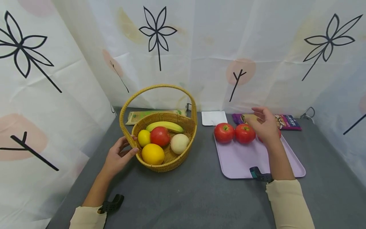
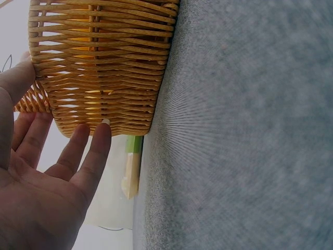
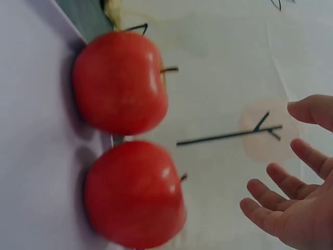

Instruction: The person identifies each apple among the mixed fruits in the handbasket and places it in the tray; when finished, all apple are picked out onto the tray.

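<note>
A woven wicker basket (image 1: 161, 167) with a tall handle stands left of centre, holding a banana (image 1: 166, 126), a red fruit (image 1: 160, 136), a lemon (image 1: 144, 138), an orange (image 1: 153, 154) and a pale round fruit (image 1: 179, 144). My left hand (image 1: 120, 156) grips the basket's left side at the foot of the handle; the left wrist view shows the fingers (image 2: 96, 156) against the weave. Over the lilac tray (image 1: 237, 162) hovers my right hand (image 1: 264, 124), fingers spread and holding nothing. Red apples (image 1: 224, 133) line the tray's far edge, one partly hidden behind my right wrist.
Behind the basket lies a green and tan packet (image 1: 134, 117). A white square (image 1: 213, 118) sits at the back middle, and purple snack packaging (image 1: 288, 122) lies behind the tray. A printed curtain (image 1: 200, 63) borders the grey table (image 1: 194, 197).
</note>
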`<state>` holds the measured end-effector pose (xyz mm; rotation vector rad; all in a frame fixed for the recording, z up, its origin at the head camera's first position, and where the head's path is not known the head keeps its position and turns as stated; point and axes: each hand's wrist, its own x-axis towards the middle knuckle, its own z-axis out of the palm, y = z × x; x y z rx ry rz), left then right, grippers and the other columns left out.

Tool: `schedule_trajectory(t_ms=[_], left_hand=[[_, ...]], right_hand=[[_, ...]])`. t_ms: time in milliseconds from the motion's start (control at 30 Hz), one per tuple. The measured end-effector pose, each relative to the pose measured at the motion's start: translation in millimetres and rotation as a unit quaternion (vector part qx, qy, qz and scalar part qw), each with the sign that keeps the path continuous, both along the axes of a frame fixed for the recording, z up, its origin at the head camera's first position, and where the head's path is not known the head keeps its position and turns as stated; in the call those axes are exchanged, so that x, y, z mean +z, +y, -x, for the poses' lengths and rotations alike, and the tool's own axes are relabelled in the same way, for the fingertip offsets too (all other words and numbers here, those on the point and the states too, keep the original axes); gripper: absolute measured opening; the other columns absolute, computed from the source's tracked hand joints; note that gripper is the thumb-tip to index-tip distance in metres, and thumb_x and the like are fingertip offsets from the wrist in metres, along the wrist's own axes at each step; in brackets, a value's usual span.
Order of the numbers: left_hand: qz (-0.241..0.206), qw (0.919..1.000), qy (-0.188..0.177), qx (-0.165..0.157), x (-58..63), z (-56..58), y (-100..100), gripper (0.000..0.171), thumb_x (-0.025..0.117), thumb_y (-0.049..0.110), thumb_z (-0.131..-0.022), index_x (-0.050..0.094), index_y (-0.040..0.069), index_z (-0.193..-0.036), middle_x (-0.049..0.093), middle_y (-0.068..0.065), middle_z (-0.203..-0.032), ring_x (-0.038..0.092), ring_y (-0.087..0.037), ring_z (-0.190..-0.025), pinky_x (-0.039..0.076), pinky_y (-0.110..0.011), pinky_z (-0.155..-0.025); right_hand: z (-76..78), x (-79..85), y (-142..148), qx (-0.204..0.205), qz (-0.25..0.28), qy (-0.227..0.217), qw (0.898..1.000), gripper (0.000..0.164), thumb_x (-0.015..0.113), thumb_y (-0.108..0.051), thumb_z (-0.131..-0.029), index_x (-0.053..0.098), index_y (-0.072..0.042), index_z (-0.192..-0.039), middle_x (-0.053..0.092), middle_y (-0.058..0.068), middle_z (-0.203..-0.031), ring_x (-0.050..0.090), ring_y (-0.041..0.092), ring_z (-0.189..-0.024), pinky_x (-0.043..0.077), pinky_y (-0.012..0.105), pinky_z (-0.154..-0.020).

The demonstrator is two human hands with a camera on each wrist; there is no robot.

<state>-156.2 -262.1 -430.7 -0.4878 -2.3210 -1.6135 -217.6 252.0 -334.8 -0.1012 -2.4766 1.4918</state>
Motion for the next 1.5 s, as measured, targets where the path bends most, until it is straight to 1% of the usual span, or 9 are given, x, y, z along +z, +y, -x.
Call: schedule_trajectory(t_ms=[233, 400, 567, 800, 967, 1100, 1267, 1367, 1500], left_hand=[[0.000, 1.0000, -0.006, 0.000, -0.2, -0.7, 0.9, 0.049, 0.066, -0.004, -0.094, 0.048, -0.003, -0.140, 0.056, -0.018, -0.134, 0.052, -0.004, -0.124, 0.051, -0.020, -0.092], [0.004, 1.0000, -0.006, 0.001, -0.1, -0.8, 1.7, 0.049, 0.066, -0.004, -0.094, 0.048, -0.003, -0.140, 0.057, -0.017, -0.133, 0.052, -0.005, -0.124, 0.052, -0.019, -0.091], [0.002, 1.0000, -0.003, -0.003, -0.5, -0.9, 1.6, 0.049, 0.066, -0.005, -0.094, 0.048, -0.005, -0.140, 0.056, -0.019, -0.133, 0.053, -0.006, -0.123, 0.052, -0.021, -0.092], [0.003, 1.0000, 0.000, -0.004, -1.4, -1.5, 1.2, 0.050, 0.065, -0.005, -0.094, 0.047, -0.005, -0.140, 0.056, -0.020, -0.133, 0.053, -0.005, -0.123, 0.052, -0.021, -0.092], [0.000, 1.0000, -0.001, -0.001, -0.8, -1.2, 1.9, 0.049, 0.066, -0.005, -0.094, 0.049, -0.003, -0.140, 0.057, -0.018, -0.133, 0.053, -0.007, -0.124, 0.052, -0.021, -0.092], [-0.002, 1.0000, 0.000, -0.002, -1.1, -1.1, 2.3, 0.049, 0.065, -0.006, -0.094, 0.049, -0.004, -0.139, 0.057, -0.019, -0.133, 0.053, -0.007, -0.124, 0.052, -0.020, -0.092], [-0.002, 1.0000, 0.001, -0.001, -0.8, -1.3, 1.1, 0.049, 0.065, -0.007, -0.093, 0.050, -0.002, -0.140, 0.057, -0.018, -0.133, 0.053, -0.007, -0.124, 0.052, -0.020, -0.092], [-0.002, 1.0000, 0.001, 0.005, 0.2, -1.2, -0.5, 0.049, 0.066, -0.007, -0.093, 0.050, 0.000, -0.139, 0.058, -0.016, -0.133, 0.053, -0.007, -0.124, 0.051, -0.021, -0.093], [-0.001, 1.0000, 0.000, 0.004, 0.8, -0.6, -1.0, 0.049, 0.066, -0.006, -0.093, 0.050, 0.000, -0.140, 0.057, -0.016, -0.133, 0.053, -0.006, -0.124, 0.052, -0.022, -0.093]], right_hand=[[-3.3, 3.1, -33.6, 0.096, -0.040, 0.042, 0.994, 0.052, 0.072, -0.021, -0.094, 0.051, -0.001, -0.137, 0.051, 0.021, -0.141, 0.044, 0.040, -0.135, 0.035, 0.057, -0.111], [-3.1, -2.7, -63.5, 0.171, -0.091, 0.069, 0.979, 0.046, 0.074, -0.016, -0.092, 0.055, -0.001, -0.131, 0.054, 0.020, -0.136, 0.048, 0.039, -0.130, 0.040, 0.057, -0.107], [-4.1, -9.2, -97.5, 0.218, -0.144, 0.078, 0.962, 0.049, 0.077, -0.021, -0.089, 0.058, -0.005, -0.131, 0.057, 0.016, -0.133, 0.053, 0.034, -0.126, 0.046, 0.056, -0.102], [0.9, -18.6, -144.9, 0.314, -0.183, 0.123, 0.923, 0.052, 0.079, -0.017, -0.086, 0.058, 0.002, -0.130, 0.058, 0.017, -0.131, 0.053, 0.031, -0.122, 0.046, 0.048, -0.104], [8.2, -28.8, -179.5, 0.363, -0.219, 0.114, 0.898, 0.055, 0.078, -0.020, -0.087, 0.056, 0.000, -0.134, 0.056, 0.015, -0.133, 0.053, 0.029, -0.121, 0.046, 0.045, -0.102], [15.6, -38.1, -207.3, 0.382, -0.260, 0.085, 0.883, 0.064, 0.079, -0.026, -0.087, 0.051, -0.005, -0.140, 0.053, 0.014, -0.135, 0.054, 0.027, -0.117, 0.049, 0.042, -0.098], [21.6, -42.8, -235.1, 0.382, -0.353, 0.048, 0.853, 0.083, 0.083, -0.033, -0.084, 0.039, -0.012, -0.151, 0.044, 0.015, -0.143, 0.051, 0.029, -0.122, 0.050, 0.040, -0.098], [24.5, -43.6, -248.4, 0.376, -0.389, 0.050, 0.840, 0.088, 0.083, -0.035, -0.084, 0.035, -0.014, -0.155, 0.041, 0.015, -0.148, 0.049, 0.031, -0.126, 0.048, 0.042, -0.101], [27.1, -46.5, -260.8, 0.370, -0.421, 0.081, 0.824, 0.085, 0.081, -0.036, -0.085, 0.037, -0.014, -0.154, 0.049, 0.011, -0.141, 0.053, 0.027, -0.120, 0.049, 0.041, -0.100]])
